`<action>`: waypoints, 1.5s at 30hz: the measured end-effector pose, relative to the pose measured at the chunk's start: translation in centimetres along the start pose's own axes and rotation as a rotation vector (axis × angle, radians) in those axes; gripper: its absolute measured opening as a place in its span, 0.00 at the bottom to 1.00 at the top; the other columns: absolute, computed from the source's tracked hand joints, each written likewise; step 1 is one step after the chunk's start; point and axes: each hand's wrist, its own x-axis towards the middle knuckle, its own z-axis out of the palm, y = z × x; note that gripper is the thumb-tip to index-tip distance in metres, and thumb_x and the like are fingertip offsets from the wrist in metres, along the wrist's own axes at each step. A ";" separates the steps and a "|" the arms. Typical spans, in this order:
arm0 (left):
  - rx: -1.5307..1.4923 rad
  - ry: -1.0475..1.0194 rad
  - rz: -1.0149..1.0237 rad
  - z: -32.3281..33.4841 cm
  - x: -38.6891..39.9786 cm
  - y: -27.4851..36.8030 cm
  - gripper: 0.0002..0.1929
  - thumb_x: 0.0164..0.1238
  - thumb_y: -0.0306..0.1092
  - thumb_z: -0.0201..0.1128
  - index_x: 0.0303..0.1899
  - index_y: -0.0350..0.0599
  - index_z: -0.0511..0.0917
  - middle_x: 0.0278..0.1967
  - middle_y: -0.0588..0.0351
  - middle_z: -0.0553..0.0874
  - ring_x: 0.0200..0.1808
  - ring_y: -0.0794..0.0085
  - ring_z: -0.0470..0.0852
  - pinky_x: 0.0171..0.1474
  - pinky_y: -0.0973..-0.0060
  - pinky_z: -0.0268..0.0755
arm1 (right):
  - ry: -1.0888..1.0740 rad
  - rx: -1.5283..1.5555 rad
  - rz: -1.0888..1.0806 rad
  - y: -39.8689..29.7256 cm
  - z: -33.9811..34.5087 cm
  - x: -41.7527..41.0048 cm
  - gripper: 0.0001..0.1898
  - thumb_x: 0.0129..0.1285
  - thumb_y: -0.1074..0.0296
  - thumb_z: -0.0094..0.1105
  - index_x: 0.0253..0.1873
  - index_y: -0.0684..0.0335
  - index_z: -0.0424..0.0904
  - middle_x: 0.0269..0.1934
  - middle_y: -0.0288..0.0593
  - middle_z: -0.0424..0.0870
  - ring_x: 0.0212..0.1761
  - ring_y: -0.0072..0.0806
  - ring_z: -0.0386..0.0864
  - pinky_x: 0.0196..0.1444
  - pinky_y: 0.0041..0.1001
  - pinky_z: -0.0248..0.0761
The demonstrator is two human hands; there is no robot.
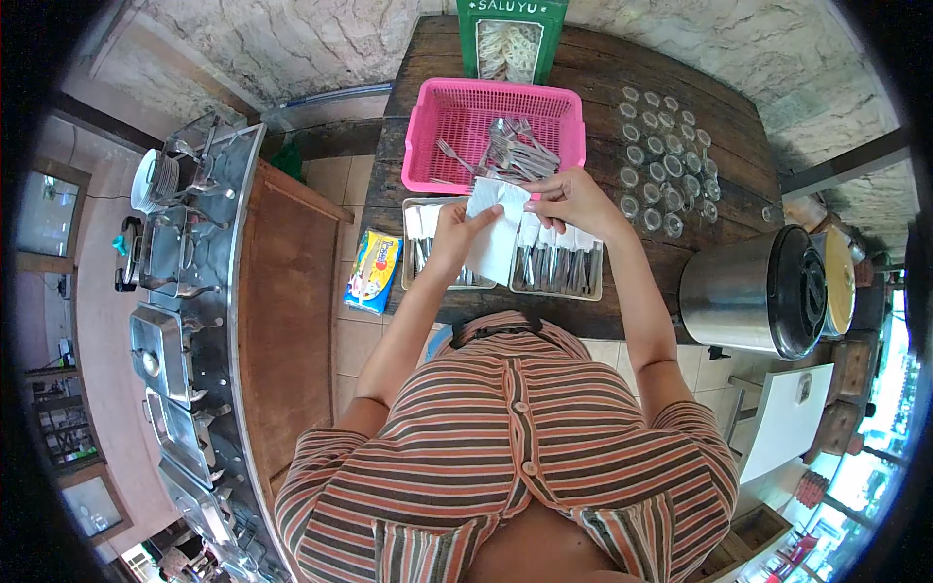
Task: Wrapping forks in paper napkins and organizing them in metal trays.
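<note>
My left hand grips a white paper napkin, its thumb lying across the front. Fork tines show at the napkin's upper left edge; the rest of that utensil is hidden. With thumb and fingers, my right hand pinches the napkin's upper right side. Just beyond both hands stands a pink plastic basket with loose metal forks heaped in it. Below the hands, a left tray and a right tray hold cutlery with white paper around its upper ends. The napkin partly covers both trays.
A blue and yellow napkin pack lies at the left edge of the wooden table. Several glass jars stand to the right, near a large steel pot with a black lid. Behind the basket is a green box. Chafing dishes line the left counter.
</note>
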 end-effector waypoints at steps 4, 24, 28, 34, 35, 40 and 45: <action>-0.154 0.015 -0.049 -0.8 1.3 -1.5 0.09 0.63 0.32 0.57 0.39 0.36 0.79 0.31 0.51 0.85 0.29 0.72 0.84 0.34 0.77 0.75 | 0.203 -0.405 -0.390 1.3 1.4 0.4 0.16 0.55 0.71 0.61 0.50 0.50 0.80 0.19 0.40 0.79 0.17 0.18 0.68 0.21 0.20 0.62; -0.235 -0.163 0.056 -1.8 0.2 1.1 0.09 0.62 0.25 0.56 0.43 0.35 0.77 0.35 0.55 0.84 0.33 0.77 0.82 0.35 0.80 0.75 | 0.526 -0.796 -0.777 0.9 2.6 -0.2 0.20 0.44 0.81 0.60 0.41 0.47 0.85 0.28 0.37 0.81 0.25 0.26 0.78 0.26 0.23 0.73; -0.183 -0.125 0.011 -0.8 -0.6 2.7 0.09 0.61 0.27 0.59 0.42 0.36 0.77 0.35 0.55 0.84 0.33 0.78 0.82 0.34 0.81 0.75 | 0.573 -0.799 -0.843 0.8 2.5 -0.1 0.17 0.42 0.81 0.61 0.37 0.50 0.85 0.29 0.37 0.81 0.26 0.28 0.79 0.27 0.23 0.73; -0.253 -0.033 -0.096 -0.6 0.1 1.6 0.09 0.56 0.28 0.66 0.38 0.39 0.80 0.31 0.57 0.84 0.29 0.79 0.82 0.33 0.81 0.74 | 0.687 -0.795 -0.918 1.0 3.0 0.1 0.15 0.43 0.77 0.63 0.38 0.50 0.83 0.26 0.33 0.81 0.26 0.27 0.78 0.27 0.24 0.73; -0.236 0.005 -0.039 -0.5 0.3 1.4 0.08 0.55 0.28 0.67 0.37 0.39 0.80 0.29 0.58 0.84 0.28 0.80 0.81 0.32 0.81 0.73 | 0.719 -0.746 -0.888 0.8 3.2 0.1 0.15 0.45 0.77 0.64 0.40 0.51 0.82 0.26 0.33 0.80 0.25 0.27 0.78 0.28 0.25 0.73; -0.075 0.095 0.120 -0.5 0.7 1.2 0.07 0.53 0.27 0.68 0.34 0.37 0.82 0.27 0.58 0.85 0.25 0.81 0.80 0.28 0.82 0.70 | 0.391 -0.306 -0.375 -0.1 2.4 0.0 0.16 0.52 0.76 0.61 0.48 0.60 0.78 0.24 0.37 0.78 0.22 0.20 0.74 0.24 0.21 0.69; -0.029 -0.024 0.171 -1.5 1.0 1.5 0.08 0.52 0.27 0.68 0.35 0.37 0.82 0.27 0.57 0.85 0.25 0.81 0.80 0.28 0.82 0.70 | -0.179 0.272 0.056 -0.3 1.0 -0.8 0.13 0.64 0.68 0.53 0.49 0.71 0.75 0.18 0.31 0.66 0.16 0.12 0.60 0.16 0.15 0.52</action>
